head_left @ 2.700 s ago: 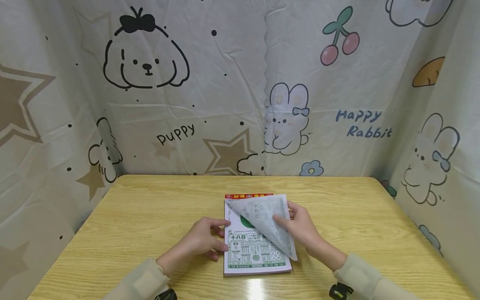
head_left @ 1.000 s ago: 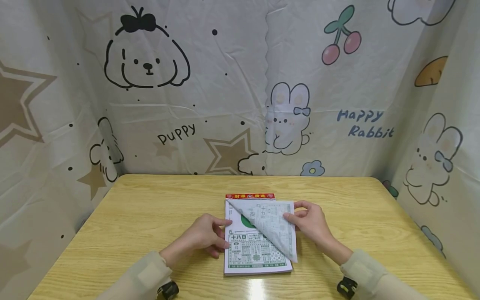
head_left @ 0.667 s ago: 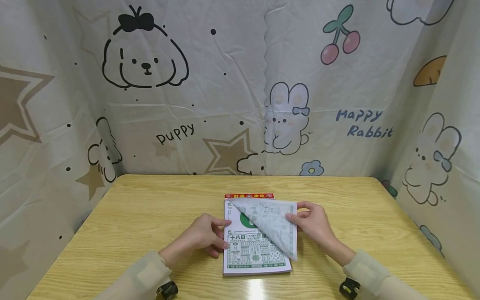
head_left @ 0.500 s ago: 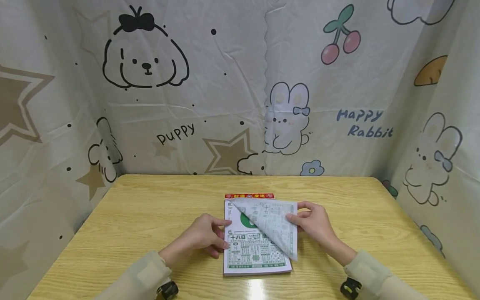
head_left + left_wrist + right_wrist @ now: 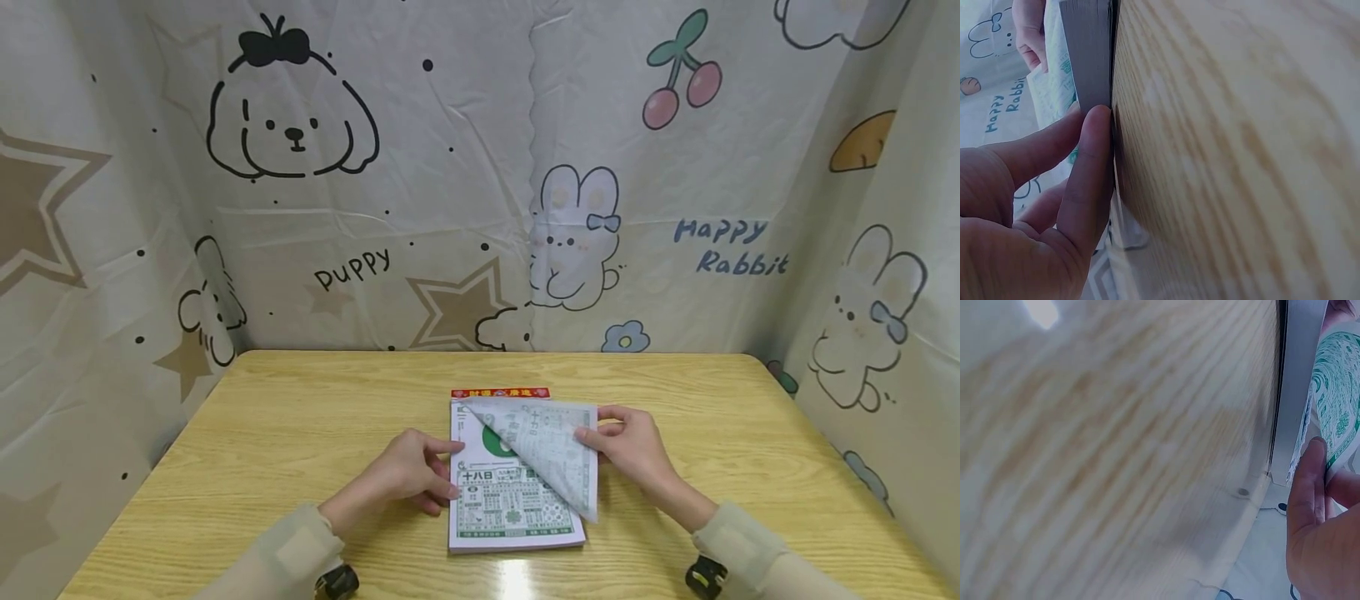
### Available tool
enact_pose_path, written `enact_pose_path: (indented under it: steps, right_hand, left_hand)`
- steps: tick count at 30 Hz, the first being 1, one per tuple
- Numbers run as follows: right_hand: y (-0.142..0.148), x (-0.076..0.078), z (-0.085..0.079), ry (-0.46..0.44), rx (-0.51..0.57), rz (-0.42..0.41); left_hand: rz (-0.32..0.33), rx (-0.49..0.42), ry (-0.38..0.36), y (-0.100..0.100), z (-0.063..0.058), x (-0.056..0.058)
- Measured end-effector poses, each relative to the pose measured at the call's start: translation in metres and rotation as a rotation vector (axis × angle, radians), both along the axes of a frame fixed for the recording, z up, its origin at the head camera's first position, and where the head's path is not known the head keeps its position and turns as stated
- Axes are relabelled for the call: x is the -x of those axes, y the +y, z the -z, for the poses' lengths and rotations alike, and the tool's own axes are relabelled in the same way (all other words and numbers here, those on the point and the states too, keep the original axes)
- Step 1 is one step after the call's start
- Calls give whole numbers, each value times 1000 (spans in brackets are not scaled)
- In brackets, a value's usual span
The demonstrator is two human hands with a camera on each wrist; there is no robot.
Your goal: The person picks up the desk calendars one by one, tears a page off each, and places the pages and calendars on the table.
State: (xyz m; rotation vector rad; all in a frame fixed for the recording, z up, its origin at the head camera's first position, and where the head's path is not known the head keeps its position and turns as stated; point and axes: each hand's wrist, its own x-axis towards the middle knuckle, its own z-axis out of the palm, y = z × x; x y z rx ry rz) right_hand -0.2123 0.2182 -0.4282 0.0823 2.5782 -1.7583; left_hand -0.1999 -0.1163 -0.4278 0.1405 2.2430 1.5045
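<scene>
compared with about three seconds ago, right hand [image 5: 637,446] and the lifted top sheet [image 5: 558,437] sit further right; the sheet's turned-back side drops lower at the top, so more of the red strip [image 5: 500,393] shows. vs half a second ago, barely any change. paper pad [image 5: 480,529] lies flat mid-table, same spot, on the wooden table [image 5: 300,417]. right hand: thumb and fingers pinch the sheet, folded over diagonally, slightly past the pad's right edge. left hand [image 5: 408,467]: fingers apart, loosely bent, thumb and index touching the pad's left edge.

hard to see: right fingertips behind the sheet; left hand's lower fingers partly tucked under; green circle [image 5: 495,442] half covered by the sheet; small print unreadable; sleeves [image 5: 288,550] cut off at the bottom; left wrist view blurry on the table side.
</scene>
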Motion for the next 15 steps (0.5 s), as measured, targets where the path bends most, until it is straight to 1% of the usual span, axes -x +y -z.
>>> enact_pose_path:
  steps: [8, 15]
  right_hand:
    - [-1, 1, -3, 11, -27, -18]
    - [-1, 1, -3, 3, -42, -1]
  left_hand:
    - [-9, 37, 18, 1, -2, -1]
    - [-13, 57, 12, 2, -3, 0]
